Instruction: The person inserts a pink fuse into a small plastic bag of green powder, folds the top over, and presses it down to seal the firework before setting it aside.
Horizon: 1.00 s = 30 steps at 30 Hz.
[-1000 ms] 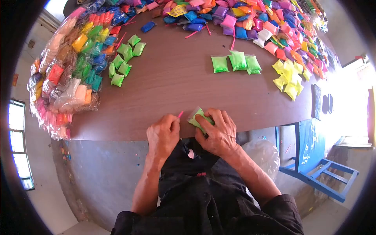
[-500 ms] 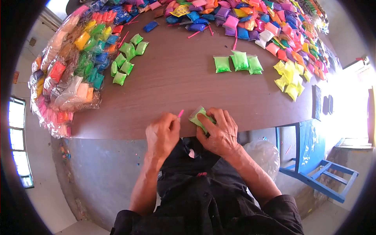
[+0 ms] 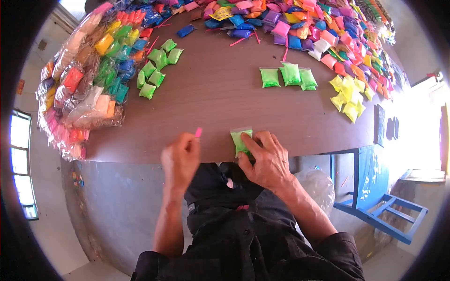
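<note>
My left hand (image 3: pixel 180 157) is closed around a small pink tool (image 3: pixel 198 132), whose flat end sticks up from the fingers near the table's front edge. To its right, a green packet (image 3: pixel 241 140) with a clear top strip lies at the edge. The fingers of my right hand (image 3: pixel 265 157) press on this packet, index finger on its face and thumb at its lower side. Several green packets (image 3: pixel 291 73) sit farther back at the right centre, and more green packets (image 3: pixel 158 58) lie at the left.
Bagged coloured packets (image 3: pixel 72 79) are heaped along the left of the brown table (image 3: pixel 197 98). A large multicoloured pile (image 3: pixel 281 29) spans the back and right. Yellow packets (image 3: pixel 348 96) lie at the right. A blue stool (image 3: pixel 370 178) stands beyond the right edge.
My left hand has moved left, away from the packet, with the pink tool. The packet under my right hand now lies straighter, with its clear strip toward the back.
</note>
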Tool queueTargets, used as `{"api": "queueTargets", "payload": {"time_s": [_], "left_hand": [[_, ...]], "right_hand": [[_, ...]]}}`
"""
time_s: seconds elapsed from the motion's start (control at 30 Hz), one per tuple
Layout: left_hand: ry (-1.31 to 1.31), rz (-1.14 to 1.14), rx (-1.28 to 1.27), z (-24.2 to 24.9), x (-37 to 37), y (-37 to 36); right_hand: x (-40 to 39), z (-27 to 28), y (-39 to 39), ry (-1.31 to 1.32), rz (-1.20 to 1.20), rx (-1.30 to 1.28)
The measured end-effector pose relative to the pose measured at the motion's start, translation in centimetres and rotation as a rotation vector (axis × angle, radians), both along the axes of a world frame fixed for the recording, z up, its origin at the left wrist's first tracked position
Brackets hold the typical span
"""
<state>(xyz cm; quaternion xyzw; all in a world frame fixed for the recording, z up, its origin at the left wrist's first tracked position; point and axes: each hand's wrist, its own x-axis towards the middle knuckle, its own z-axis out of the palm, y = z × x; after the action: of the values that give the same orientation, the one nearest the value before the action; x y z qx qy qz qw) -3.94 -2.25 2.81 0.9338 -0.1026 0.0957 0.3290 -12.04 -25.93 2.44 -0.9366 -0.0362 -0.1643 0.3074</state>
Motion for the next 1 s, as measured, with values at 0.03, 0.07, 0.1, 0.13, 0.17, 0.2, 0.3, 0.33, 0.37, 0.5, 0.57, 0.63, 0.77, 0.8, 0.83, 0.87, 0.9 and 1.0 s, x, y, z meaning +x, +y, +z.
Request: {"api": "queueTargets", "payload": {"time_s": [0.03, 0.07, 0.1, 0.13, 0.17, 0.2, 0.3, 0.33, 0.37, 0.5, 0.57, 0.63, 0.77, 0.8, 0.83, 0.87, 0.9, 1.0], "left_hand": [[-0.004, -0.050, -0.048, -0.2, -0.8, -1.1], [0.006, -0.063, -0.044, -0.6, -1.3, -2.0], [0.017, -0.080, -0.040, -1.0, -1.9, -2.8], [0.028, -0.097, -0.037, -1.2, -2.2, -3.2], [0.031, -0.079, -0.013, -1.2, -2.2, -3.0], [0.036, -0.062, 0.012, -1.3, -2.2, -2.3], [0.026, 0.051, 0.086, -1.4, -0.7, 2.0], [0.017, 0.098, 0.112, -1.3, -0.3, 3.0], [0.006, 0.098, 0.086, -1.1, -0.3, 3.2], [-0.024, 0.008, -0.026, 0.5, -1.9, 1.2], [-0.077, -0.112, -0.068, 0.3, -3.6, -2.2], [-0.175, -0.251, -0.092, -0.1, -4.8, -4.7], [-0.155, -0.247, -0.030, -2.3, -4.3, -4.7], [-0.155, -0.220, 0.002, -2.6, -3.7, -4.2], [-0.155, -0.190, 0.034, -2.6, -3.2, -3.6], [-0.085, -0.152, 0.001, -2.4, -2.7, -3.2], [-0.078, -0.144, -0.033, -1.8, -2.5, -3.3], [-0.062, -0.183, -0.089, -0.4, -3.2, -4.3]], "right_hand": [[0.1, 0.2, -0.1, 0.010, 0.004, 0.008], [0.1, 0.3, -0.2, 0.021, 0.005, 0.016], [0.0, 0.2, -0.4, 0.016, 0.012, 0.029], [0.0, 0.0, -0.7, 0.010, 0.018, 0.041], [0.1, -0.1, -0.9, 0.004, 0.023, 0.051], [0.0, -0.1, -1.1, 0.000, 0.017, 0.046], [0.0, 0.0, -1.4, -0.014, 0.011, 0.023], [0.2, 0.5, -1.4, -0.019, 0.012, 0.005], [0.4, 0.7, -1.4, -0.024, 0.015, -0.012], [1.2, 0.5, -1.5, -0.091, 0.059, -0.047], [1.1, 0.0, -1.8, -0.066, 0.067, -0.030], [1.1, -0.2, -1.9, -0.085, 0.062, -0.014], [0.9, -0.2, -1.6, -0.092, 0.050, -0.014], [0.9, -0.2, -1.4, -0.093, 0.037, -0.016], [0.9, -0.2, -1.3, -0.094, 0.027, -0.018], [0.9, -0.2, -1.2, -0.097, 0.019, -0.020], [1.0, -0.1, -1.1, -0.106, 0.017, -0.022], [0.7, -0.2, -1.0, -0.102, 0.011, -0.019]]}}
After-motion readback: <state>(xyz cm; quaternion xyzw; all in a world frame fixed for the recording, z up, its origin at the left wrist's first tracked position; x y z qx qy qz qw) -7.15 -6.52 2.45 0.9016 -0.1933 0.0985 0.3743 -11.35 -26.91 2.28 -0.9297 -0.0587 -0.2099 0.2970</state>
